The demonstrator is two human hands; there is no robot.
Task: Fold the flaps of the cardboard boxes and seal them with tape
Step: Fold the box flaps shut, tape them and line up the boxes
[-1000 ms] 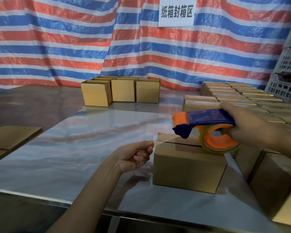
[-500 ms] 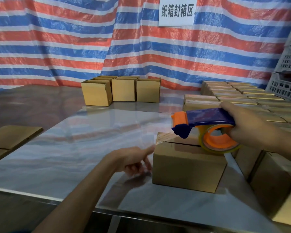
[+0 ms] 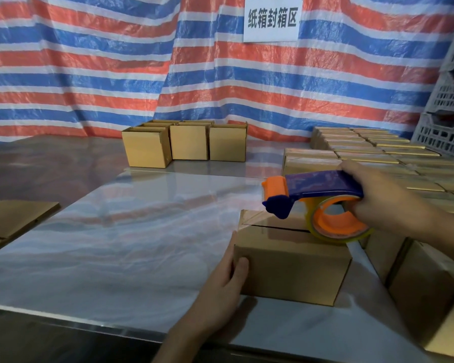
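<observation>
A tarp striped red, white and blue hangs as the back wall, with a white sign bearing Chinese characters pinned near the top. In front of it spreads a glossy table that mirrors the stripes.

Near the front edge, right of centre, stands a cardboard box. Its top flaps are folded shut and the seam shows as a dark slit, so the contents are hidden. Clear tape shines over the far left corner of its top.

The left hand lies against the box's left side, fingers straight along it and thumb on the front face.

The right hand grips a blue and orange tape dispenser, fingers wrapped round its body. The tape roll rests on the right part of the box top.

At the back of the table stands a cluster of open boxes with their flaps up; their insides cannot be seen. To the right lie rows of closed boxes, packed side by side. Grey plastic crates are stacked at the far right, contents unclear. A flattened cardboard sheet lies at the left edge.
</observation>
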